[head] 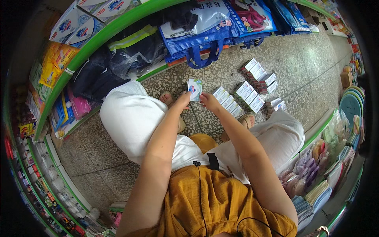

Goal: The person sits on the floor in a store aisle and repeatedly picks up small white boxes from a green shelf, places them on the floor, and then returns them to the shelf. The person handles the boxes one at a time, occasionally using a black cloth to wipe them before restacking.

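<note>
Between my two hands is a small white and green box of Safeguard soap [195, 89], held upright over the speckled floor. My left hand [184, 100] grips its left edge, and my right hand [207, 100] pinches its lower right edge. Just right of my right hand, a row of small white boxes [228, 100] stands on the floor. Beside it is another group of boxes [249, 96]. Farther back lies a stepped group of dark-sided boxes [255, 70], with more boxes [275, 104] near my right knee.
Ahead and left runs a green-edged shelf [97, 34] with soap boxes on top. Blue carry bags [204, 44] overhang the floor from the lower shelf. At the right, a low shelf holds bagged slippers [306, 166] and folded cloths [319, 189]. My sandalled feet flank a yellow stool [203, 142].
</note>
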Motion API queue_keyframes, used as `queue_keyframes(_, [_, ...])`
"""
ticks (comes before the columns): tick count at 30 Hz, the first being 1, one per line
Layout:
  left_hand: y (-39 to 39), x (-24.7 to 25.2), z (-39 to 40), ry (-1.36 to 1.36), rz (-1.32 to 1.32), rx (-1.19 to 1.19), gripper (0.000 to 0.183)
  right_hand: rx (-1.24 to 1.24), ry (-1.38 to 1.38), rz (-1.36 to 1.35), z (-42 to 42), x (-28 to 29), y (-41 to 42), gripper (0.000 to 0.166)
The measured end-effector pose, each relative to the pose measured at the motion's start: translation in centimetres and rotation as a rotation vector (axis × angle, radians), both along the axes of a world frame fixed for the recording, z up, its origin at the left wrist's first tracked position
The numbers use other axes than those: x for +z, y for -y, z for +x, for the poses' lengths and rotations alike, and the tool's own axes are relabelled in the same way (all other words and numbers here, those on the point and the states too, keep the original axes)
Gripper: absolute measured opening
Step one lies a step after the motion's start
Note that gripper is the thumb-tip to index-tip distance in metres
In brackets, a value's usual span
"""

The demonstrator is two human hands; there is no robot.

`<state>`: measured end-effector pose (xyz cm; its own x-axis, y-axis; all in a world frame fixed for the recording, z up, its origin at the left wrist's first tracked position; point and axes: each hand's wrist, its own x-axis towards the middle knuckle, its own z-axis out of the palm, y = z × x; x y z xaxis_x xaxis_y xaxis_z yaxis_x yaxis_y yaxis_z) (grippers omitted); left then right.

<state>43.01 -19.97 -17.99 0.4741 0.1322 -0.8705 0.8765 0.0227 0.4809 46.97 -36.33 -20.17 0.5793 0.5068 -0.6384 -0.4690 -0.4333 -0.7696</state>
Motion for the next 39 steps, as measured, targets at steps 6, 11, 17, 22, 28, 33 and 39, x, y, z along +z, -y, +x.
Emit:
queue_keyframes(6, [0.6,5.3,1.7,0.279,0.063,0.048,0.054,-0.193,-0.093,0.202,1.1,5.0,0.5,0.037])
queue_keyframes(11, [0.4,6.6,3.1,0.704,-0.04,0.19,0.049,-0.358,-0.122,0.377,1.7,9.6,0.2,0.041])
queue_keyframes(17, [-0.9,15.9,4.9,0.56,-0.165,0.01,0.043,-0.424,0.069,0.284,4.6,16.0,2.5,0.065])
queue_keyframes(22, [-1.4,22.2,5.7,0.546,-0.142,-0.362,0.04,-0.079,0.189,0.242,5.7,24.1,4.7,0.052])
queue_keyframes(28, [-1.1,24.0,3.9,0.474,-0.398,-0.301,0.043,-0.102,0.049,0.296,3.3,24.2,6.2,0.049])
queue_keyframes(33, [-1.1,22.7,3.8,0.564,-0.454,-0.263,0.037,-0.192,0.011,0.315,2.5,24.2,6.1,0.045])
queue_keyframes(39, [-1.1,23.0,4.5,0.65,-0.464,-0.202,0.032,-0.351,-0.187,0.518,4.0,24.0,7.9,0.049])
